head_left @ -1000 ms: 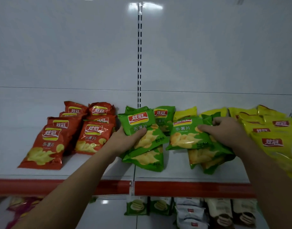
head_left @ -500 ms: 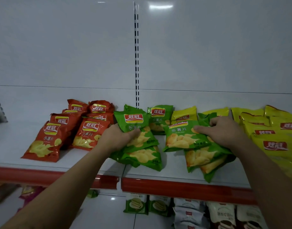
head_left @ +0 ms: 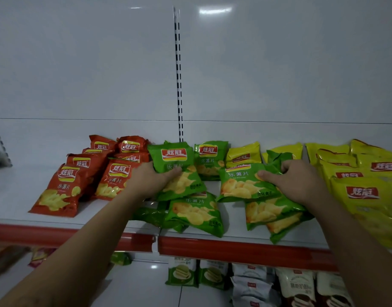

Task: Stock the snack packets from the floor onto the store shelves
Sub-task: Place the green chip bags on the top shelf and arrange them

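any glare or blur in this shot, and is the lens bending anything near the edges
Head view: light reflections leave bright glare patches high on the white back panel. Head view: the slotted upright leans and curves slightly, which looks like wide-angle distortion. Head view: the yellow packets smear and stretch at the right edge, while the central green packets stay sharp. Head view: the light is dim and flat.

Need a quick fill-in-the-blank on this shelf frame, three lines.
1. The left hand grips one packet and the right hand another packet; both are coloured ___.
2. The orange packets lie nearest the ___ hand.
3. The shelf's front strip is coloured ___.
Missing words: green; left; red.
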A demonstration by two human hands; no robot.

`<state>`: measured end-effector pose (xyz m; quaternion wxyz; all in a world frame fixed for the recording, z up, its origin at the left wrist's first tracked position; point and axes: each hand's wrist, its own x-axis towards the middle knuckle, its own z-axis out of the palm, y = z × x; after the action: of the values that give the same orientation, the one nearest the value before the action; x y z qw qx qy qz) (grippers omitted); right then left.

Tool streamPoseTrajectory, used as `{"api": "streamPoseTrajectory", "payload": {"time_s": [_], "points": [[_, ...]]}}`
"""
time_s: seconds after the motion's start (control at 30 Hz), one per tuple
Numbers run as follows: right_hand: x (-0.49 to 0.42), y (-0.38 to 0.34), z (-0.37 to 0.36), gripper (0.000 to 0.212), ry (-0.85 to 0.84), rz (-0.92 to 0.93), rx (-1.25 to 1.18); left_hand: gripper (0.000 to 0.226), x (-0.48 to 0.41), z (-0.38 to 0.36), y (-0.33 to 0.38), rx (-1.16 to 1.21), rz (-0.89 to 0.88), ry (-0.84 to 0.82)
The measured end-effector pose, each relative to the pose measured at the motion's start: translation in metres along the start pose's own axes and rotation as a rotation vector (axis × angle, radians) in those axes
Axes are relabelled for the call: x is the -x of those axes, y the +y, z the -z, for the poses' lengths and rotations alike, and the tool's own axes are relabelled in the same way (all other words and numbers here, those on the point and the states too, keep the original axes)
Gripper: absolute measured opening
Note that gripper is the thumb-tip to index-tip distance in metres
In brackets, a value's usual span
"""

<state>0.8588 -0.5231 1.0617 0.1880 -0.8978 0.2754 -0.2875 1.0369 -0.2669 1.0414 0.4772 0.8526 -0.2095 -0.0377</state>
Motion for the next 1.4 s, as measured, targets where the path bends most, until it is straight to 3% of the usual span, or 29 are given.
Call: {"api": "streamPoseTrajectory", "payload": {"time_s": [0.1, 0.23, 0.37, 0.57, 0.67, 0.8, 0.87, 1.0, 1.13, 1.27, 1.4], "points": [[0.002, 0.001, 0.001, 0.057, -0.003, -0.002, -0.005, 0.021, -0.005, 0.01, 0.005, 0.31, 0.005, 0.073], [0.005, 0.005, 0.003, 0.057, 0.008, -0.012, -0.045, 0.022, -0.021, 0.014, 0.008, 0.351, -0.069, 0.144], [0.009, 0.006, 0.003, 0.058, 0.024, -0.008, -0.088, 0.031, -0.047, 0.011, 0.006, 0.243, -0.037, 0.151], [0.013, 0.002, 0.006, 0.055, 0.037, -0.008, -0.097, 0.044, -0.065, -0.006, -0.009, -0.101, -0.027, 0.081], [0.013, 0.0, 0.006, 0.054, 0.05, -0.011, -0.081, 0.06, -0.068, -0.01, -0.013, -0.173, -0.055, 0.108], [0.012, -0.005, 0.005, 0.054, 0.044, -0.021, -0.059, 0.111, -0.072, -0.012, -0.017, -0.234, -0.059, 0.175], [0.013, -0.005, 0.004, 0.054, 0.042, -0.025, -0.051, 0.122, -0.072, -0.012, -0.017, -0.321, -0.083, 0.197], [0.014, -0.005, 0.003, 0.054, 0.046, -0.046, -0.063, 0.108, -0.07, -0.01, -0.014, -0.706, -0.302, 0.242], [0.017, -0.004, 0.004, 0.053, 0.053, -0.075, -0.1, 0.082, -0.069, -0.013, -0.007, -0.831, -0.609, 0.066], [0.021, -0.007, 0.004, 0.053, 0.051, -0.071, -0.107, 0.08, -0.081, -0.013, 0.0, -0.893, -0.542, -0.052], [0.021, -0.008, 0.006, 0.054, 0.056, -0.072, -0.11, 0.067, -0.093, -0.01, 0.011, -1.112, -0.54, -0.026]]}}
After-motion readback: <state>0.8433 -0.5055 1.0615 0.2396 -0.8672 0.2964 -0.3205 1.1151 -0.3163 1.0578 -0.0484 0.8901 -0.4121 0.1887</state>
